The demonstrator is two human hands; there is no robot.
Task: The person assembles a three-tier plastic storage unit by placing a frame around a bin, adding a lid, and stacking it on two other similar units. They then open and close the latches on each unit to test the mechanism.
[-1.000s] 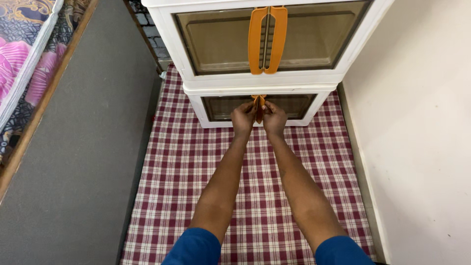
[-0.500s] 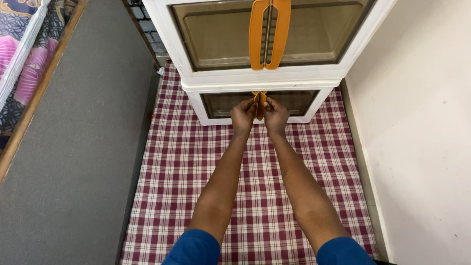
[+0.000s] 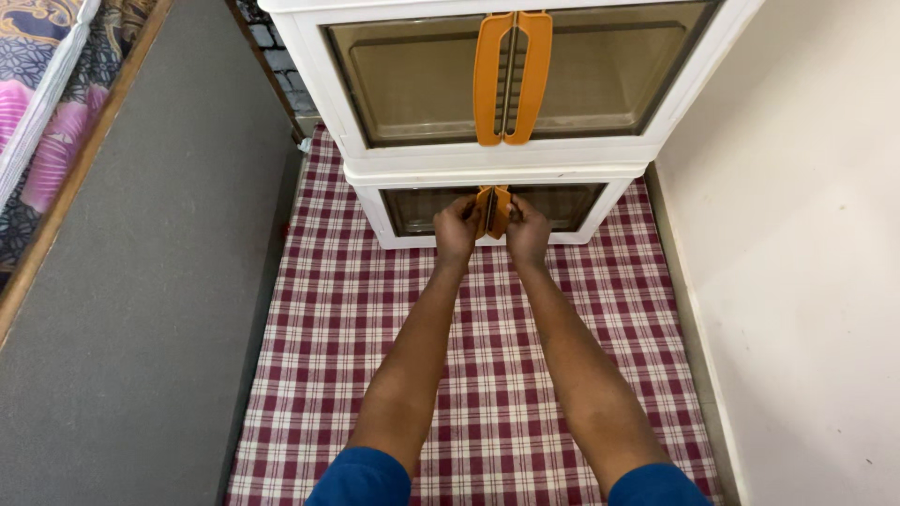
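A white stacked storage cabinet [image 3: 328, 75] with tinted see-through doors stands at the top of the head view. Its upper unit has two long orange handles [image 3: 511, 75], closed together. On the lower unit, my left hand [image 3: 457, 230] grips the left orange handle [image 3: 485, 212] and my right hand [image 3: 528, 231] grips the right orange handle [image 3: 502, 212]. Both lower doors look closed or nearly closed, and the handles are side by side between my hands.
A red-and-white checked cloth [image 3: 375, 328] covers the floor under the cabinet. A grey floor strip [image 3: 141, 281] lies to the left, with a bed's wooden edge [image 3: 66, 215] and patterned bedding [image 3: 37, 103]. A cream wall [image 3: 806, 262] runs along the right.
My hands stay on the lower handles. The view has shifted slightly, and the handles now sit a little closer together.
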